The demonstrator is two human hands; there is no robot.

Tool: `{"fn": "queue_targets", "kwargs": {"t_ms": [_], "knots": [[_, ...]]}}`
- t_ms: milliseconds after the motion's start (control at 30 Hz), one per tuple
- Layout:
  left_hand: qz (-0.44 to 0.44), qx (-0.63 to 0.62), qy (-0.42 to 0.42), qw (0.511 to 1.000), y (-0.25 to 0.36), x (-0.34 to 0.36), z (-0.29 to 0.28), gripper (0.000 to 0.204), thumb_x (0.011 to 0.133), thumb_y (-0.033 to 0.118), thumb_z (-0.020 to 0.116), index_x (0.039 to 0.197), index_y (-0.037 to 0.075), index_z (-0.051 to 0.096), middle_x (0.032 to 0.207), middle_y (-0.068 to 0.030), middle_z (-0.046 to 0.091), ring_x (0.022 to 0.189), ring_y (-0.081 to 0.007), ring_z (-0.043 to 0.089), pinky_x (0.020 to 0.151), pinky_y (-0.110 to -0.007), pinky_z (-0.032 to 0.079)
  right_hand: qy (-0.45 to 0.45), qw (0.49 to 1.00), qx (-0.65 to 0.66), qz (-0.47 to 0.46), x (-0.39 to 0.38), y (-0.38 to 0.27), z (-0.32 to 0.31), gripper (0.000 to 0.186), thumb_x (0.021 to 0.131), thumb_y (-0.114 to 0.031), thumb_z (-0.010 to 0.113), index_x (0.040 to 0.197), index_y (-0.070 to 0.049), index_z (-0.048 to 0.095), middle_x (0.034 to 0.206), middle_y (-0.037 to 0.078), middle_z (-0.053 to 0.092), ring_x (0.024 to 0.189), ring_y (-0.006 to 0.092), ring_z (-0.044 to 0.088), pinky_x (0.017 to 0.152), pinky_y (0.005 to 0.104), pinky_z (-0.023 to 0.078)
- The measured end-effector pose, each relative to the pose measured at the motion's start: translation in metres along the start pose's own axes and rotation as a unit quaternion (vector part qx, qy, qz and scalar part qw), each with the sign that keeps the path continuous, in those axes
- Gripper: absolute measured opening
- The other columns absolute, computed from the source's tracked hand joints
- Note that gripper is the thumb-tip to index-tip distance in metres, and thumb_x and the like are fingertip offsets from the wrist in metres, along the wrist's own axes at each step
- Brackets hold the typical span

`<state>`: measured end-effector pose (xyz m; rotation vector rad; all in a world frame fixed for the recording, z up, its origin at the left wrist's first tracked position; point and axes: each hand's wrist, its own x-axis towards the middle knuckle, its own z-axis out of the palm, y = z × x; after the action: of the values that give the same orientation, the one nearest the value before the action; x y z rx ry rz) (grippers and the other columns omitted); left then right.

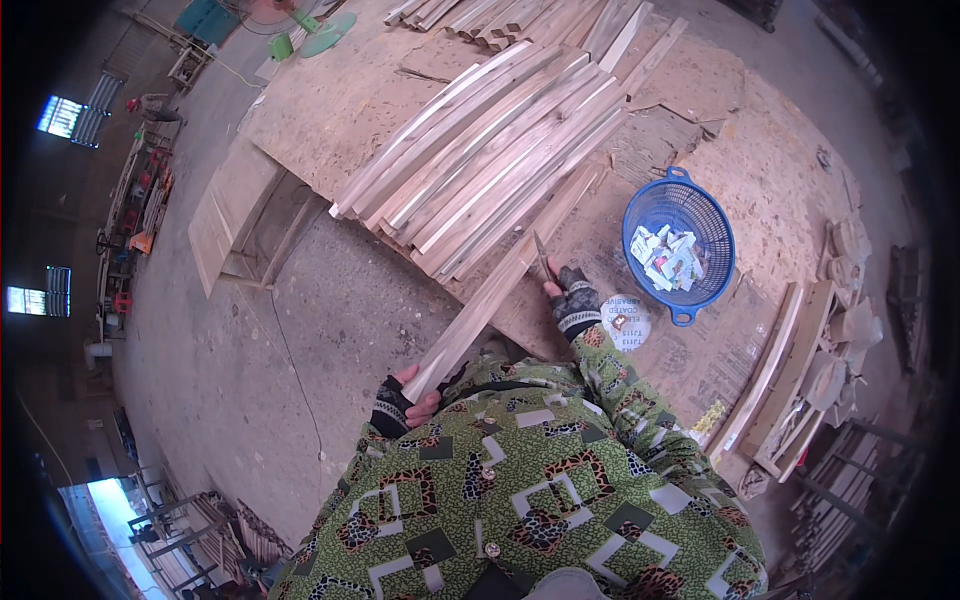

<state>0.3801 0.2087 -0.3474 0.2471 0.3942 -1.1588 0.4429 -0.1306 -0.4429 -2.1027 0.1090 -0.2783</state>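
My left hand [405, 405], in a dark patterned fingerless glove, is closed round the near end of a long wooden strip [472, 322]. The strip slants away to the right, its far part resting on the board-topped table [770, 130]. My right hand [572, 298], gloved the same way, grips a small knife [541, 256] with a narrow pointed blade. Its blade is at the strip's right edge; whether they touch I cannot tell. Beyond the strip lies a row of similar wooden strips [490, 165], side by side. A round pale disc [630, 338] lies beside my right wrist.
A blue plastic basket [712, 215] with pale scraps stands right of my right hand. At the right edge are a wooden frame [790, 395] and round wooden pieces [850, 238]. More timber [500, 25] lies at the far side, near a green fan [325, 35].
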Motion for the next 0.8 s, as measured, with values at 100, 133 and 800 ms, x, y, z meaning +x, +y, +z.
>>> {"fn": "queue_targets", "kwargs": {"t_ms": [100,133,800], "knots": [[-0.006,-0.028,0.009,1.0,-0.001,-0.001,0.002,0.055,0.091,0.045,0.036,0.137,0.014,0.027,0.079,-0.0158,0.052,0.045,-0.0169,0.046,0.035,-0.028,0.038,-0.045,0.999,-0.016,0.003,-0.014,-0.01,-0.01,0.041,0.08,-0.014,0.059,0.12,-0.012,0.054,0.09,0.018,0.057,0.081,0.031,0.054,0.075,0.0358,0.044],[-0.012,-0.046,0.011,0.999,-0.002,-0.001,0.003,0.051,0.092,0.044,0.035,0.137,0.02,0.028,0.079,-0.0161,0.053,0.044,-0.0161,0.044,0.037,-0.027,0.037,-0.041,0.999,-0.003,-0.012,-0.017,-0.008,-0.012,0.04,0.081,-0.012,0.059,0.12,-0.012,0.054,0.084,0.012,0.057,0.074,0.0232,0.053,0.071,0.0319,0.043],[0.002,-0.023,0.025,0.999,0.004,-0.001,0.001,0.055,0.09,0.043,0.039,0.131,0.008,0.033,0.075,-0.0155,0.055,0.039,-0.0155,0.042,0.035,-0.028,0.035,-0.081,0.996,0.045,0.008,-0.031,-0.035,-0.005,0.042,0.081,-0.013,0.056,0.122,-0.011,0.051,0.089,0.019,0.054,0.08,0.0346,0.054,0.071,0.0394,0.044]]}}
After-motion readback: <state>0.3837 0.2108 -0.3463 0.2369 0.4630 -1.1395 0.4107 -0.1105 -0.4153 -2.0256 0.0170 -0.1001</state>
